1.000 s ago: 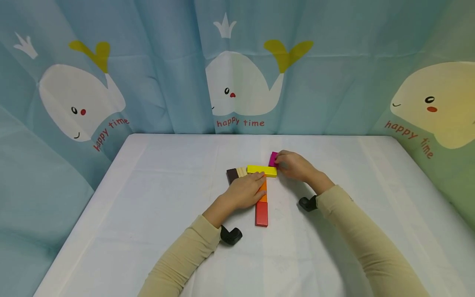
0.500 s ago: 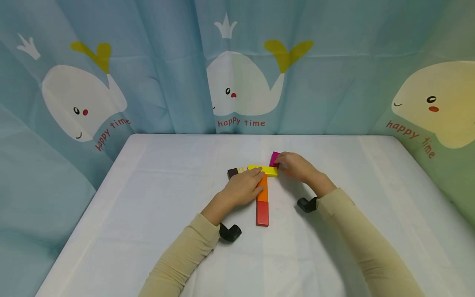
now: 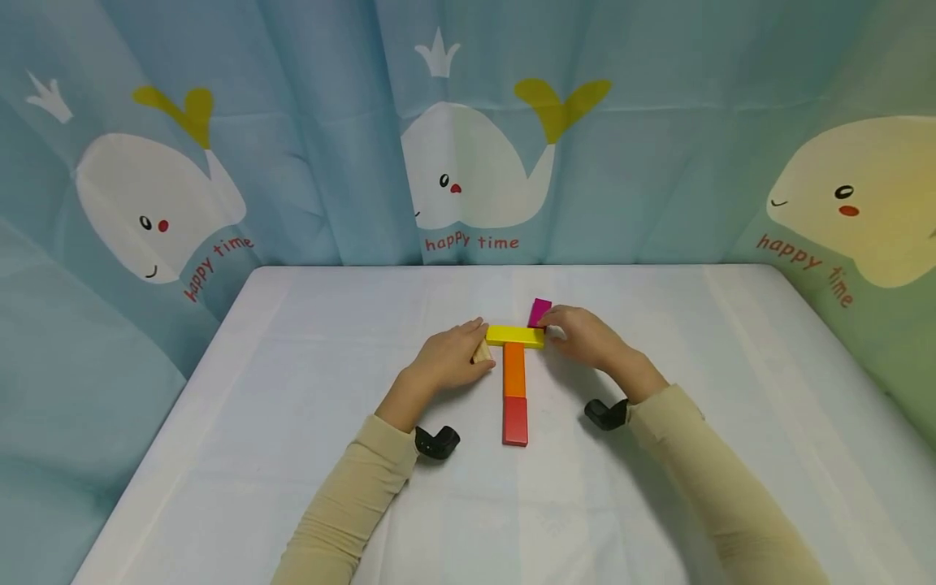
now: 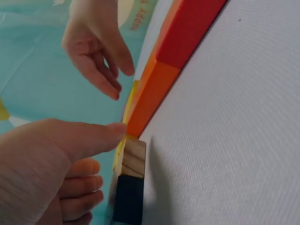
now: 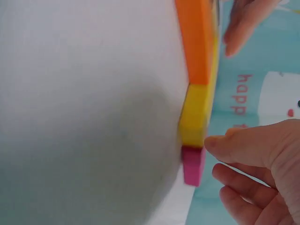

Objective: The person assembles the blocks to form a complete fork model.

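In the head view, a red block [image 3: 515,421] and an orange block [image 3: 514,370] lie end to end below a yellow block [image 3: 515,335], which lies crosswise. A magenta block [image 3: 539,313] sits beyond the yellow one's right end. My left hand [image 3: 449,357] is over a pale wood block [image 4: 133,157] and a dark block [image 4: 129,199], largely hiding both in the head view; its thumb extends above the wood. Near the yellow and magenta ends, my right hand [image 3: 585,335] has thumb and fingers apart. Whether its fingertips touch the magenta block is unclear.
The blocks lie on a white cloth-covered table [image 3: 278,455]. Behind it hangs a blue-green curtain [image 3: 329,162] printed with whales. A black wrist mount [image 3: 437,443] projects from the left sleeve, and another wrist mount [image 3: 605,414] from the right.
My left hand has moved left, off the yellow and orange blocks, and now covers the dark block in the head view. The right hand has shifted slightly toward the camera, near the magenta block.
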### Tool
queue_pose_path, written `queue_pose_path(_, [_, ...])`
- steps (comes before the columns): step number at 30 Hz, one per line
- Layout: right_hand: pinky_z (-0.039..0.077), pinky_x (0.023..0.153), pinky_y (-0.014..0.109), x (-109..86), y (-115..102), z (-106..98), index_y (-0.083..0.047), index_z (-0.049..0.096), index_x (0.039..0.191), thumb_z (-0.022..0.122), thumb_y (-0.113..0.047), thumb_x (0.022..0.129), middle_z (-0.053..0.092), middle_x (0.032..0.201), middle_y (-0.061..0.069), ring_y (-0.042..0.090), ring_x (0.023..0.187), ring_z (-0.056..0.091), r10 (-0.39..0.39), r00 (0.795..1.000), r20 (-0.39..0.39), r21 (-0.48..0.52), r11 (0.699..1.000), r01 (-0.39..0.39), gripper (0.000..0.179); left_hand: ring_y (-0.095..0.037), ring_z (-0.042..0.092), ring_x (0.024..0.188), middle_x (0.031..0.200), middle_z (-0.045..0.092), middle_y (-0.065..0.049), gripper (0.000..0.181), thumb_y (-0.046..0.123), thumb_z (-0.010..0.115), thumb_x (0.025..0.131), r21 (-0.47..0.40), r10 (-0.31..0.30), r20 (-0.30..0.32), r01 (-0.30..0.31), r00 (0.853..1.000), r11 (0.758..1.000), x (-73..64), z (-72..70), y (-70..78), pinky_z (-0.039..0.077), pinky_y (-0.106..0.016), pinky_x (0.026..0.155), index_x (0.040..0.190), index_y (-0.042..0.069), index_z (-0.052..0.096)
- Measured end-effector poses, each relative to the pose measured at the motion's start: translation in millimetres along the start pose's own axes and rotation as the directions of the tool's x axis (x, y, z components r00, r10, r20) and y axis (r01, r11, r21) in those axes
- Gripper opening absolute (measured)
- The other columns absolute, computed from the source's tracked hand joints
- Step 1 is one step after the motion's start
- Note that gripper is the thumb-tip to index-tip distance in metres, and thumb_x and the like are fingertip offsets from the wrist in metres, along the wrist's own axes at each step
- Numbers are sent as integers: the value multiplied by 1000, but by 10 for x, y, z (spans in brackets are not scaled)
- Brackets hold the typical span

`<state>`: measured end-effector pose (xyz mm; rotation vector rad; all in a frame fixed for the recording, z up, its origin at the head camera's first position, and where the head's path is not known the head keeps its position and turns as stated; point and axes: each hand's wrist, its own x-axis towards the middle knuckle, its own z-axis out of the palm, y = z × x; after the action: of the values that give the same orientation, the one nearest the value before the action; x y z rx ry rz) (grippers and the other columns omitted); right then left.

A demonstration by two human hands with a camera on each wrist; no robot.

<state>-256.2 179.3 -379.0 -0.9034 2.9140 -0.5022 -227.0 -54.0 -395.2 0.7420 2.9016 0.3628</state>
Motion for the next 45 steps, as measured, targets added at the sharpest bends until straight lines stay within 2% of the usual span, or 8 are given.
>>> queue_pose_path(8, [44,90,44,-72,-216,56,3,66,108,67,-3,81,62,108,15,31,103,56,-12,1000,4,64,998,11,28,-22,35,129,145,33,-8,65,41,55,89,7,-6,16,6,1000,1000,-7,-6,-16,30,-36,103,140,5,38])
queue_pose_path(17, [45,89,42,-101,-352,151,1,66,105,68,-12,83,63,105,12,28,100,56,-112,994,14,78,991,110,26,-22,36,129,144,35,-7,64,44,53,90,30,-9,40,8,999,1000,10,9,-39,30,-36,103,140,6,39])
queue_pose_path(32, [46,87,40,-110,-398,250,3,65,107,69,-9,81,62,106,13,27,100,57,-157,988,-14,45,987,157,28,-22,40,126,142,38,-10,62,41,53,90,57,8,25,-10,1000,998,8,-9,-8,34,-36,101,137,3,42])
queue_pose_path(45, [44,90,42,-111,-397,243,4,65,108,68,-12,83,61,109,16,29,104,56,-129,991,20,21,992,128,30,-20,42,125,139,43,-8,52,36,52,93,120,-4,32,0,999,993,-6,-36,70,35,-36,100,134,5,47])
